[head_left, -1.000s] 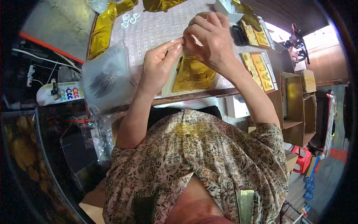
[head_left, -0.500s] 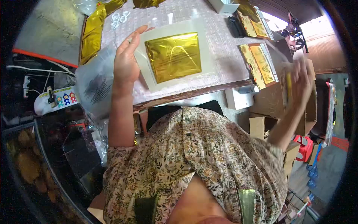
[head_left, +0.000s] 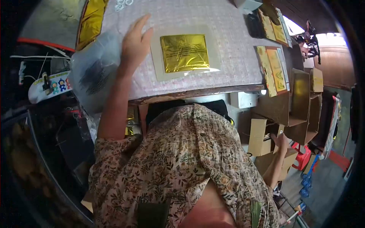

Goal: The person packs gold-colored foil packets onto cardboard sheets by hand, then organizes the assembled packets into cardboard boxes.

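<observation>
A gold foil packet (head_left: pixel 185 52) lies inside or on a flat clear plastic bag (head_left: pixel 156 70) on the table. Just left of the bag, my left hand (head_left: pixel 136 45) is open, its thumb and fingers apart and nothing in them. Down at the right, my right hand (head_left: pixel 281 142) is at the opening of a small cardboard box (head_left: pixel 257 137). Its fingertips are partly hidden by the box's edge and flap, so what they hold, if anything, does not show.
Crumpled clear plastic (head_left: pixel 97 72) hangs at the table's left corner, below gold foil (head_left: pixel 91 26). White rings (head_left: pixel 123 3) lie at the far edge. Printed cards (head_left: pixel 272 70) and a black object (head_left: pixel 255 26) lie at the right. Larger cardboard boxes (head_left: pixel 298 97) stand beside the table.
My left hand has let go of the clear bag, which now lies flat on the table with the gold packet. My right hand has moved down to the small cardboard box.
</observation>
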{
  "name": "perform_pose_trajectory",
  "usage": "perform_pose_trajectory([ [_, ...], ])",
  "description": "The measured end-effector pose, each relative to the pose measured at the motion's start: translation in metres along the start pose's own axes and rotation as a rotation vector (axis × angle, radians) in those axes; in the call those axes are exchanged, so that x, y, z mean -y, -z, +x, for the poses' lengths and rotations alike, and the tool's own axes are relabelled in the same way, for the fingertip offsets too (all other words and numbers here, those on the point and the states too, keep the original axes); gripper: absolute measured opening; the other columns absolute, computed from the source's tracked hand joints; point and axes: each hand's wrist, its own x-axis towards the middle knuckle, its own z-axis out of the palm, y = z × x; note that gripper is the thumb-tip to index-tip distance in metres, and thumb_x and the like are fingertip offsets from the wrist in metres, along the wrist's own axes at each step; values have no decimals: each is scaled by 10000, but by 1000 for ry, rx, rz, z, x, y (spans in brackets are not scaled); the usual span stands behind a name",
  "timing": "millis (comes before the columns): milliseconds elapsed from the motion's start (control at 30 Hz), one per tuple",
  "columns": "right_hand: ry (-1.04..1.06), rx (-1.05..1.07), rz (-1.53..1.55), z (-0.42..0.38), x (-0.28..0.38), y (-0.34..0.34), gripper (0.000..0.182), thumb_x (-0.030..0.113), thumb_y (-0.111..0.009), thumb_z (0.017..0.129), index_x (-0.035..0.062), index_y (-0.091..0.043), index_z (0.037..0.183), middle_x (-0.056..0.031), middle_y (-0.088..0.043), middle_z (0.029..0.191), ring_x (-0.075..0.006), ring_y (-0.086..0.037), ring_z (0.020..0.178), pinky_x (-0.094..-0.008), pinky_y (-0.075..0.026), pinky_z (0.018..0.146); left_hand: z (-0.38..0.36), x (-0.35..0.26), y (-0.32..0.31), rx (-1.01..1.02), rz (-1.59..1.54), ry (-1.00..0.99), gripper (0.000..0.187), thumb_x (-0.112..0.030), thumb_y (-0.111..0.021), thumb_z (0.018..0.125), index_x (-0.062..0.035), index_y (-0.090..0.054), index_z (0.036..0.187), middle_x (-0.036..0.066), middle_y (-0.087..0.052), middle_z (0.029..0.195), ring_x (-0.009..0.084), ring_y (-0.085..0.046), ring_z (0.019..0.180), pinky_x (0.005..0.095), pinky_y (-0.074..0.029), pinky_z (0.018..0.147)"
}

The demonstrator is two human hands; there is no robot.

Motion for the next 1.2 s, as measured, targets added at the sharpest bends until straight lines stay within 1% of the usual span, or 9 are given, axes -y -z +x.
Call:
perform_pose_trajectory([
  [33,-146,-87,-490,3,0,5,624,430,-649,956,108,-527,1477,-165,-700,1315,-378,-625,1251,-532,-460,1011,-4,-5,8,-48,196,-276,327,-75,-580,965,-35,-673,1276,168,-691,1228,335,-643,1142,374,-501,992],
  [133,272,60,441,4,11,34,225,155,-686,947,10,-724,1115,-55,-738,805,-174,-676,736,-358,-519,629,-13,-14,13,111,240,-313,338,29,-550,892,-71,-686,1185,138,-679,1146,380,-618,1095,427,-510,963],
  [167,512,142,579,-20,62,31,110,54,-684,948,-12,-744,1013,-30,-696,763,-113,-611,644,-286,-491,586,-18,-12,9,114,243,-300,338,29,-550,892,-71,-686,1185,138,-679,1146,380,-618,1095,427,-510,963],
  [267,862,73,507,-95,220,41,184,36,-673,998,-63,-701,1150,-37,-726,963,-57,-617,848,-238,-508,720,-19,-3,-4,103,281,-324,344,60,-538,882,-94,-684,1153,118,-655,1122,354,-612,1079,445,-516,930],
  [300,888,-99,486,-102,258,34,229,36,-697,972,-44,-699,1187,-82,-734,1071,-126,-666,936,-274,-526,808,-20,-1,-7,117,298,-311,347,58,-543,880,-106,-682,1152,116,-643,1111,352,-607,1081,444,-517,930],
  [333,1133,-374,176,-109,295,33,366,27,-716,944,1,-675,1307,-140,-719,1244,-222,-655,1180,-364,-480,1058,-22,0,-9,131,317,-298,349,56,-548,878,-119,-680,1150,115,-632,1100,349,-602,1084,443,-518,930],
  [400,1235,-541,-10,-98,336,17,662,119,-803,871,49,-540,1474,-160,-506,1545,-347,-520,1374,-446,-402,1148,-24,1,-11,122,341,-298,348,49,-558,878,-128,-673,1155,111,-621,1094,348,-601,1080,442,-517,935],
  [633,1398,-614,-86,-75,408,-3,822,357,-821,847,43,-472,1522,-181,-521,1524,-382,-501,1370,-479,-359,1161,-24,-3,-16,128,403,-228,331,13,-600,872,-162,-652,1147,92,-588,1064,332,-591,1092,436,-516,942],
  [1200,1381,-538,53,-53,406,-13,668,305,-786,896,56,-553,1471,-173,-561,1498,-387,-503,1374,-491,-366,1162,-25,3,-12,173,299,-233,278,13,-513,850,-81,-661,1066,118,-626,1093,342,-602,1086,435,-490,969],
])
